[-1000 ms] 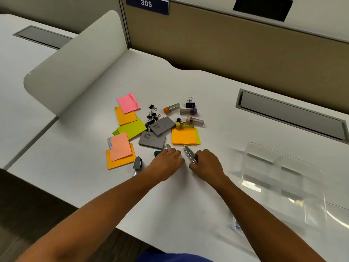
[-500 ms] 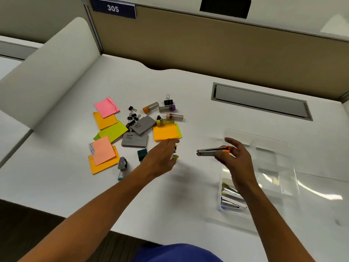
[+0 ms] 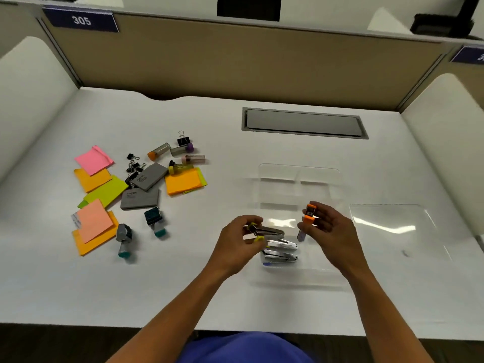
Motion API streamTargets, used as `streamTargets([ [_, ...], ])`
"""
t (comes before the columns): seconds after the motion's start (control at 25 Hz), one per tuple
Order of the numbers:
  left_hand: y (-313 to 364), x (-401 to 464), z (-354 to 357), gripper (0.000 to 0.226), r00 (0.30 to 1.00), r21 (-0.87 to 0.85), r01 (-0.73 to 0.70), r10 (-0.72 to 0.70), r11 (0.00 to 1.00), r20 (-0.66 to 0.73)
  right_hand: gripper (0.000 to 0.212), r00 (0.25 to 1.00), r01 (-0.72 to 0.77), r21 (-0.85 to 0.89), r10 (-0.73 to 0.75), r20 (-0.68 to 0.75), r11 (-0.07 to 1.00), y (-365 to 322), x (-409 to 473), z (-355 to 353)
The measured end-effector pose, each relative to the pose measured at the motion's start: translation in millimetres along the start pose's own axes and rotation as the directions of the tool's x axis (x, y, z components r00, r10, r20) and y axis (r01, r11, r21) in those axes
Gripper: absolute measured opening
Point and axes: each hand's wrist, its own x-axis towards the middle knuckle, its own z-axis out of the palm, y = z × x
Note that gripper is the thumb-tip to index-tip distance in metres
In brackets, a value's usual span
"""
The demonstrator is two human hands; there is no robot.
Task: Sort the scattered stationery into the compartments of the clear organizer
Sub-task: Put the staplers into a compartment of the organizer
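Fingers, left hand (image 3: pixel 235 244): curled round a small stapler with yellow trim (image 3: pixel 264 230), held level at lower centre of the frame.
Fingers, right hand (image 3: pixel 331 229): pinching a small stapler with orange trim (image 3: pixel 309 217), held on end, just right of the yellow one.
Clear organizer (image 3: pixel 298 174): centre right on the white desk (image 3: pixel 235 127); both hands are over its near end.
Organizer contents: two silver staplers (image 3: pixel 281 251) lie in the nearest compartment, below the left-hand stapler.
Clear lid (image 3: pixel 392 226): flat on the desk, right of the organizer.
Scattered stationery, left of frame: sticky note pads (image 3: pixel 93 159), black binder clips (image 3: pixel 135 166), two grey boxes (image 3: pixel 140 199), capped tubes (image 3: pixel 158 151), two stamps (image 3: pixel 154 222).
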Motion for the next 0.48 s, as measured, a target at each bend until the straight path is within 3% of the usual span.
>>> streamTargets([
  [0.32, -19, 3, 55, 0.039, 0.997, 0.456, -0.025, -0.013, 0.890, 0.079, 0.047, 0.995, 0.014, -0.136, -0.027, -0.096, 0.991, 9, -9, -24],
  [0.36, -21, 6, 58, 0.040, 0.996, 0.564, -0.063, 0.018, 0.823, 0.086, 0.046, 0.995, 0.013, -0.169, -0.030, -0.095, 0.986, 8, -9, -24],
  [0.48, -22, 12, 64, 0.037, 0.986, 0.856, -0.164, 0.118, 0.490, 0.122, 0.046, 0.997, 0.040, -0.261, -0.056, -0.056, 0.965, 7, -7, -22],
])
